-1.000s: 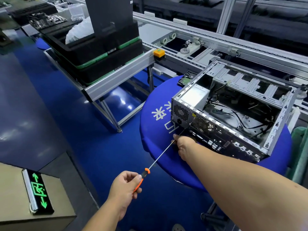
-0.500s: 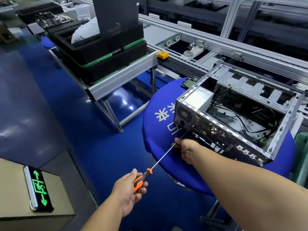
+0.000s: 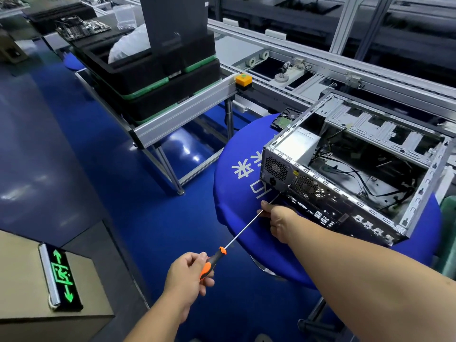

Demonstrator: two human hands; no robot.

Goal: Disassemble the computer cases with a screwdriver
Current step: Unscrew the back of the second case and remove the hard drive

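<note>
An open metal computer case (image 3: 350, 169) lies on a round blue table (image 3: 237, 193), its rear panel with fan grilles facing me. My left hand (image 3: 188, 274) grips the orange-and-black handle of a long screwdriver (image 3: 237, 239). The thin shaft runs up and right, and its tip meets the lower left corner of the rear panel. My right hand (image 3: 277, 218) pinches the shaft close to the tip, right beside the case.
A conveyor frame (image 3: 187, 114) with stacked black trays (image 3: 158, 77) stands to the left, with a yellow button box (image 3: 243, 79) at its end. A hard drive (image 3: 283, 120) lies behind the case. A box with a green exit sign (image 3: 61, 276) sits at lower left.
The view has shifted slightly, so the case sits a little further right and lower. Both hands stay on the screwdriver, and my left hand has re-gripped the handle.
</note>
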